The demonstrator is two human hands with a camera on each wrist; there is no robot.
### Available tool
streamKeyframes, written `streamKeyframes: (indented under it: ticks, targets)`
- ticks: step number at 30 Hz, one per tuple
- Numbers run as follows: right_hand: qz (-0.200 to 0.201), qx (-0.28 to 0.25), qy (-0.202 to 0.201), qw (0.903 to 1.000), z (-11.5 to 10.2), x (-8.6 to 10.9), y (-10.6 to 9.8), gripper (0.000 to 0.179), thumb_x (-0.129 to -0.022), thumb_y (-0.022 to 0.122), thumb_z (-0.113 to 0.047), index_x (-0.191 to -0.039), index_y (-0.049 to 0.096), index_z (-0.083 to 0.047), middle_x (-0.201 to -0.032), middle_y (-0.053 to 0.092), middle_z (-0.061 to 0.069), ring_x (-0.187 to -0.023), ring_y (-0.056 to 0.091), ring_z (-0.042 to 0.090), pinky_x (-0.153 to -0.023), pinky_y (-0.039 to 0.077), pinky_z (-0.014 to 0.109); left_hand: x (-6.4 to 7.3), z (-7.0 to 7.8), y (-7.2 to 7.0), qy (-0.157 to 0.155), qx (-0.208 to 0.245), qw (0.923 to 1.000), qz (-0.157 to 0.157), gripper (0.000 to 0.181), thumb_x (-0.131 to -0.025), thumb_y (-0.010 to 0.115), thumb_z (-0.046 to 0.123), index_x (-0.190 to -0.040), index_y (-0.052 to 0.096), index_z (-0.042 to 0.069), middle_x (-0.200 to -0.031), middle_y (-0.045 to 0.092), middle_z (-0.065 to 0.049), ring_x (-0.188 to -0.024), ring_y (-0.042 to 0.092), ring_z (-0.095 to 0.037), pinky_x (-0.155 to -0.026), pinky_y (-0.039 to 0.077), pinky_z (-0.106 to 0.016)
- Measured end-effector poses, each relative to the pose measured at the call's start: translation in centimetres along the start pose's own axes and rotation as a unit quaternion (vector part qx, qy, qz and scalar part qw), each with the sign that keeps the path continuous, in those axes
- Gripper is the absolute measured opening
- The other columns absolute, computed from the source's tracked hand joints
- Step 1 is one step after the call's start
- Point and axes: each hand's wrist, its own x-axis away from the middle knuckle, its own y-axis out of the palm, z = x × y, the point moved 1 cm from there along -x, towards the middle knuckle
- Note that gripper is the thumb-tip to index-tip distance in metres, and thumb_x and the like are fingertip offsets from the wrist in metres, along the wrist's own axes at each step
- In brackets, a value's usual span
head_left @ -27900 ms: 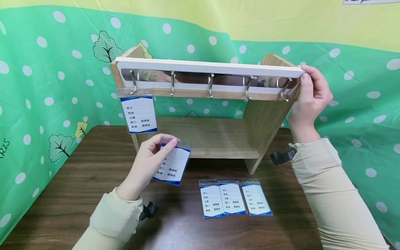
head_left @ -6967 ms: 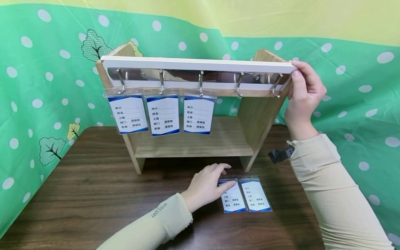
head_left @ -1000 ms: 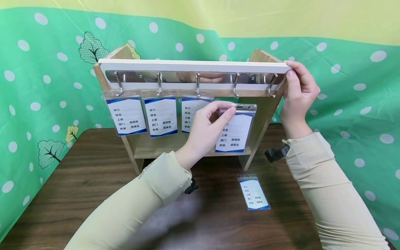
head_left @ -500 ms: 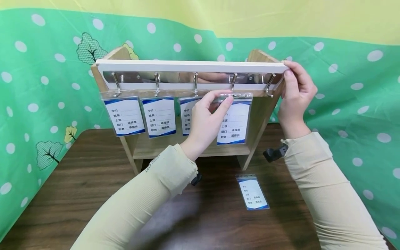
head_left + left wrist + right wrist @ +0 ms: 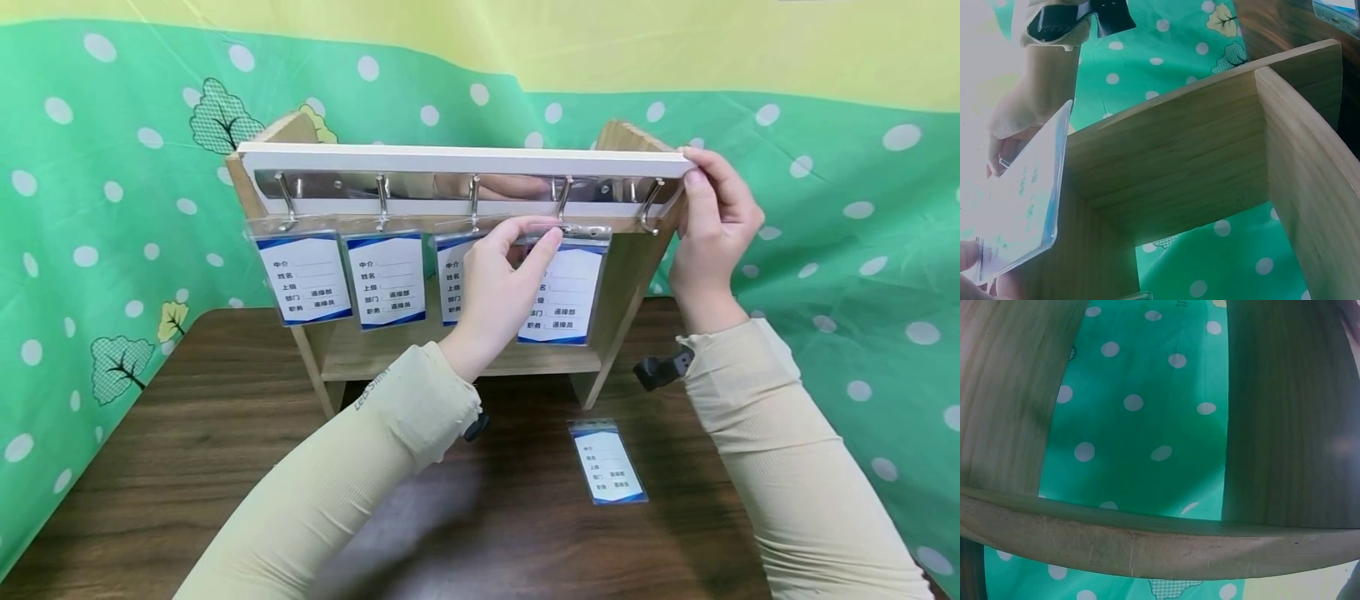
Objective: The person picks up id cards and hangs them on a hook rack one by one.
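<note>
In the head view my left hand (image 5: 498, 287) pinches the clear top edge of an ID badge holder (image 5: 568, 292) between thumb and fingers. That edge is level with the lower end of the fourth hook (image 5: 565, 198); whether the hook passes through its slot is hidden. My right hand (image 5: 712, 229) grips the right end of the white hook rail (image 5: 465, 157). Three badge holders hang from the hooks to the left: the first (image 5: 303, 279), the second (image 5: 385, 279) and the third (image 5: 450, 267), which my left hand partly covers. Another badge holder (image 5: 607, 462) lies face up on the table.
The rail lies across the front of a wooden shelf (image 5: 360, 360) standing on the dark wood table (image 5: 187, 467). The rightmost hook (image 5: 651, 207) bears no badge. A green dotted cloth (image 5: 135, 217) hangs close behind.
Since the earliest frame, a second and third badge holder have come to hang on hooks. Over the last second, my left hand raised another from below to the fourth hook. My right hand stays on the rail.
</note>
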Motion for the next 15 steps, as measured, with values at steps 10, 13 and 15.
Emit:
streamKeyframes:
  ticks: [10,13,15]
  targets:
    - [0.011,0.005,0.000,0.9999,-0.25,-0.04,-0.13,0.016,-0.086,0.057,0.002,-0.093,0.069,0.007,-0.076,0.066,0.013,-0.039,0.025,0.008,-0.042,0.023,0.016,0.07,0.77,0.39,0.015,-0.036,0.9987,0.034,0.021,-0.093,0.056,0.025,-0.108,0.067,0.014,-0.091,0.067,0.004,-0.066,0.047,-0.011,-0.057,0.037,-0.021]
    - [0.007,0.004,0.002,1.0000,-0.25,0.00,-0.02,0.016,-0.086,0.057,0.002,-0.093,0.069,0.008,-0.070,0.064,0.010,-0.039,0.025,0.008,-0.042,0.022,0.016,0.13,0.80,0.37,0.023,-0.041,0.9979,0.044,0.020,-0.093,0.057,0.023,-0.107,0.067,0.014,-0.099,0.068,0.004,-0.066,0.048,-0.009,-0.059,0.039,-0.021]
    - [0.002,0.003,0.004,1.0000,-0.23,0.01,0.05,0.016,-0.086,0.057,0.001,-0.094,0.069,0.007,-0.068,0.063,0.009,-0.039,0.024,0.008,-0.042,0.022,0.016,0.14,0.75,0.35,0.030,-0.045,0.9973,0.049,0.020,-0.093,0.057,0.023,-0.107,0.067,0.013,-0.104,0.067,0.004,-0.071,0.050,-0.007,-0.064,0.041,-0.020]
